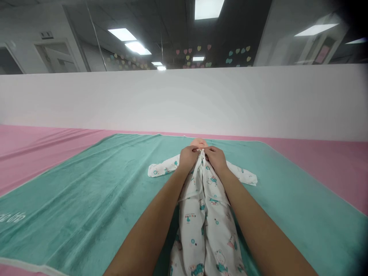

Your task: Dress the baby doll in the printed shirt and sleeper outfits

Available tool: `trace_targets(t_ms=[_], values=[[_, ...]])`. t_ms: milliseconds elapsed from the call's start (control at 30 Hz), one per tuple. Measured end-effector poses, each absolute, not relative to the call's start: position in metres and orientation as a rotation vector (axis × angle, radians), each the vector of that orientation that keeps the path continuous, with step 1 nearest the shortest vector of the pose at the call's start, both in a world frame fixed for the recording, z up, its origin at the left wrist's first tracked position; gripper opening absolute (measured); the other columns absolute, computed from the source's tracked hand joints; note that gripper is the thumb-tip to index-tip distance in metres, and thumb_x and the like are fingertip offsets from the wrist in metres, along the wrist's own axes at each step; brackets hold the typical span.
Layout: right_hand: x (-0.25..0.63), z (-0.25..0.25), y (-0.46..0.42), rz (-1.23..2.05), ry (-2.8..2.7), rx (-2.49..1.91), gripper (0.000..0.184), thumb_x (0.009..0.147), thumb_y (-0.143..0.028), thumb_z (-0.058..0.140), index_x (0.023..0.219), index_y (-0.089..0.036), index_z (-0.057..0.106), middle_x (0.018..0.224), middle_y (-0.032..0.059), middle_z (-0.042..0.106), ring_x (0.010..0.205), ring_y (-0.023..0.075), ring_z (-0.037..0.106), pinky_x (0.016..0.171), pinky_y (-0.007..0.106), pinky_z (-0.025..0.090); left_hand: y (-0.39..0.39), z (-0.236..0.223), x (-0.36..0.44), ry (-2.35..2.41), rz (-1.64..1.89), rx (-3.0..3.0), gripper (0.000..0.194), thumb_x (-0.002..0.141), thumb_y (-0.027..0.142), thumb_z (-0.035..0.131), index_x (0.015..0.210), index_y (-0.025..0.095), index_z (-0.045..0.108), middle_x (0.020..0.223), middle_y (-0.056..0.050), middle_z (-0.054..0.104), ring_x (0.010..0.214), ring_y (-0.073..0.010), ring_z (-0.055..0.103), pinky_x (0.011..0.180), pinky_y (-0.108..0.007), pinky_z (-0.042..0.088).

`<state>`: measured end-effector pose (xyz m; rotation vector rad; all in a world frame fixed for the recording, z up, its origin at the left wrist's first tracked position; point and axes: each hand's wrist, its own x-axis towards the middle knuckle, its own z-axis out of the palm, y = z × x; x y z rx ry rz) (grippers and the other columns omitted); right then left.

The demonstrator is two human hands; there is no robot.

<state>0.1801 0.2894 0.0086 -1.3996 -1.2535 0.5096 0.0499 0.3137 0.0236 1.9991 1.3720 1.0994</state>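
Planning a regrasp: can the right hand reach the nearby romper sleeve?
Likely yes: the right hand rests at the romper's neck; the sleeve lies flat beside it on the teal towel, unobstructed.

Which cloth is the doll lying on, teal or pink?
The teal towel, with white edging; it lies over the pink cloth, which the doll doesn't touch.

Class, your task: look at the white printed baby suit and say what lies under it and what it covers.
The white printed baby suit lies on a green towel, over a pink surface. The doll's body inside is hidden; only the top of its head shows.
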Motion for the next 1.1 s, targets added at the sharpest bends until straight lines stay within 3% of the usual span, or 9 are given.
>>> trace_targets(t_ms=[333,500,600,1100], values=[[0.1801,0.0085,0.289,0.501,-1.214,-1.41,0.016,0.064,-0.031,0.049,0.061,-0.018,0.059,0.054,-0.0023,0.056,0.054,0.0132,0.051,0.056,0.024,0.039,0.3133,0.0229,0.0501,1.337,1.085,2.043,0.024,0.075,0.02,0.051,0.087,0.021,0.072,0.094,-0.004,0.07,0.088,-0.0189,0.061,0.078,-0.026,0.044],[0.179,0.0107,0.2875,0.468,-1.226,-1.426,0.016,0.064,-0.031,0.05,0.059,-0.018,0.058,0.054,-0.0021,0.056,0.054,0.0136,0.05,0.056,0.025,0.038,0.3156,0.0212,0.0508,1.365,1.113,1.996,0.027,0.074,0.02,0.053,0.096,0.021,0.068,0.095,-0.004,0.07,0.086,-0.0176,0.061,0.077,-0.026,0.045],[0.1791,0.0098,0.288,0.466,-1.235,-1.424,0.015,0.064,-0.03,0.049,0.059,-0.018,0.057,0.053,-0.0022,0.055,0.054,0.0136,0.049,0.056,0.025,0.038,0.3151,0.0209,0.0506,1.354,1.119,1.983,0.023,0.075,0.023,0.053,0.092,0.021,0.069,0.093,-0.004,0.07,0.085,-0.0173,0.062,0.075,-0.025,0.045],[0.1807,0.0084,0.2884,0.468,-1.331,-1.371,0.016,0.065,-0.031,0.051,0.058,-0.018,0.057,0.059,-0.0024,0.055,0.06,0.0133,0.048,0.059,0.024,0.036,0.3131,0.0219,0.0485,1.287,1.156,1.994,0.02,0.076,0.021,0.054,0.085,0.021,0.072,0.091,-0.003,0.071,0.088,-0.0172,0.062,0.08,-0.025,0.045]])
